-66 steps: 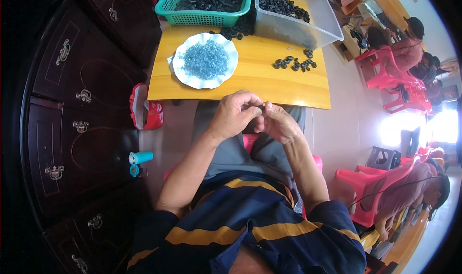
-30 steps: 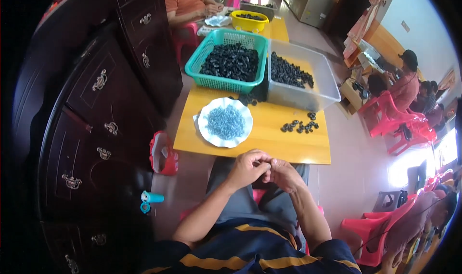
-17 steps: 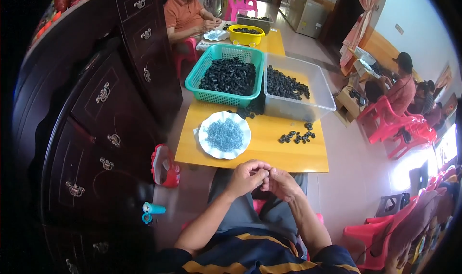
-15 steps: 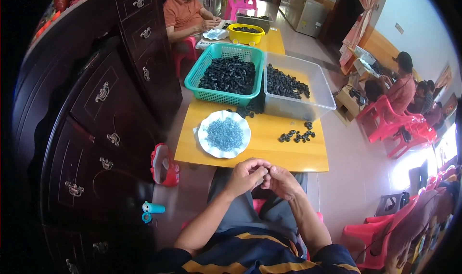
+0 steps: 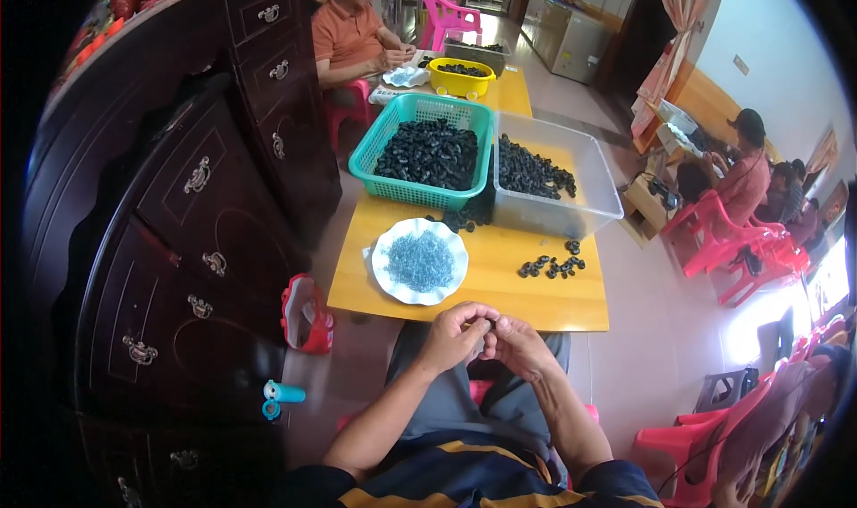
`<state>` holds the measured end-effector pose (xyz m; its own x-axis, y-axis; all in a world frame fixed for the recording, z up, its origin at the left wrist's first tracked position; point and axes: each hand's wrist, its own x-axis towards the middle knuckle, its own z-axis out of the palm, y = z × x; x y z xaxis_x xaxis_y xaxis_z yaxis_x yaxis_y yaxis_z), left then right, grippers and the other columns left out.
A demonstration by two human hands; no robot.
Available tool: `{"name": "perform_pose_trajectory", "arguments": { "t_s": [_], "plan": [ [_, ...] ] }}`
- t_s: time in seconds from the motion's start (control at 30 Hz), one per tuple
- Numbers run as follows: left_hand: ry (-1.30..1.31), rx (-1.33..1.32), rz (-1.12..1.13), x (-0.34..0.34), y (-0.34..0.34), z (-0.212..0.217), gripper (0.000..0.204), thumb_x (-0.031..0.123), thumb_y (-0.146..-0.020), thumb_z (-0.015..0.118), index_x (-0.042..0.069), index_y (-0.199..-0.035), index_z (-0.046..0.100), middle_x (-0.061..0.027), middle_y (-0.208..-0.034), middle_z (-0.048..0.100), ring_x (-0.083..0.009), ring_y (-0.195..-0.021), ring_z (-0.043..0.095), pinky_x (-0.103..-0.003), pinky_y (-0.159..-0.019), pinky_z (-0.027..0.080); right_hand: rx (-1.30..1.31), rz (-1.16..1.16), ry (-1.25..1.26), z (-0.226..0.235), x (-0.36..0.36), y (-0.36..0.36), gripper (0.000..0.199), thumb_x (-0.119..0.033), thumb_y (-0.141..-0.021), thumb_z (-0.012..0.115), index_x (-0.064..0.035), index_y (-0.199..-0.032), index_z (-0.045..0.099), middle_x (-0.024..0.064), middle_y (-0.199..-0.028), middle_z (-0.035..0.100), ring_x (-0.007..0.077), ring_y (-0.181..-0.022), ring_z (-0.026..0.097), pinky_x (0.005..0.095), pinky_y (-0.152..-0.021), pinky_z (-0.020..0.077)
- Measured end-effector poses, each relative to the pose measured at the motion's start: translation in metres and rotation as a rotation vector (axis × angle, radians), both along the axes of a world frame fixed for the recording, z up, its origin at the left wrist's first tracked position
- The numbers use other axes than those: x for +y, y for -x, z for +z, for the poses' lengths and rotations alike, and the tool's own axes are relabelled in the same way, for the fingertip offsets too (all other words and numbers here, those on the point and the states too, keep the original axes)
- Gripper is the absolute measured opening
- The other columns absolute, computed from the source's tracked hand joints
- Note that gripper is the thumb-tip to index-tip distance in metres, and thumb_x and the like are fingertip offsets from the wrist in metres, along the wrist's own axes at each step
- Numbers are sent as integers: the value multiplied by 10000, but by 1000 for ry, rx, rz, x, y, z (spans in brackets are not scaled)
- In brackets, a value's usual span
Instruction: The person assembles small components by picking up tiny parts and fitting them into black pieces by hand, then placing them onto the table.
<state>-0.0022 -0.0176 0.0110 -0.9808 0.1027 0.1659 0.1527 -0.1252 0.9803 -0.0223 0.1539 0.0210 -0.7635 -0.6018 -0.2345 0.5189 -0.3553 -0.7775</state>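
hands: left hand (image 5: 455, 337) and right hand (image 5: 516, 345) pressed together on a tiny part, just below the table (image 5: 571, 307).
done: small black pile (image 5: 550, 265) on it.
left: basket (image 5: 432, 154) full.

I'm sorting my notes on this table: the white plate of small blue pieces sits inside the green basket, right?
Not quite. The head view shows the white plate of small blue pieces lying on the bare yellow table, in front of the green basket and apart from it; the basket holds dark pieces.

Whatever the hands (image 5: 486, 338) pinch is hidden; too small.
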Motion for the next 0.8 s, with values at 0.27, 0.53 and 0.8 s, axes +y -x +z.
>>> {"name": "perform_pose_trajectory", "arguments": {
  "t_s": [0.27, 0.53, 0.8],
  "plan": [
    [-194, -65, -72, -2, 2, -4, 201, 100, -1003, 590, -16, -1161, 638, -32, -883, 678, -70, -749, 634, -222, -671, 529, 54, 9, -2, -4, -2, 4, 340, -345, -1052, 509, -47, -916, 600, 36, -800, 615, 151, -731, 609, 293, -738, 529],
    [-242, -63, 261, -5, 10, -14, 214, 83, -998, 564, -44, -1159, 622, -70, -996, 696, -107, -871, 669, -238, -740, 552, 152, -28, -106, 40, -20, 37, 327, -243, -1045, 540, -73, -1324, 543, -2, -832, 572, 111, -736, 568, 295, -759, 533],
    [-151, -51, 223, -1, 9, -13, 171, 32, -949, 578, -44, -1076, 662, -69, -897, 703, -93, -742, 660, -238, -687, 548, 405, 60, -41, 74, -80, 159, 450, -150, -988, 585, -55, -1409, 458, 57, -1002, 627, 155, -853, 612, 323, -800, 529]
  ]
}}
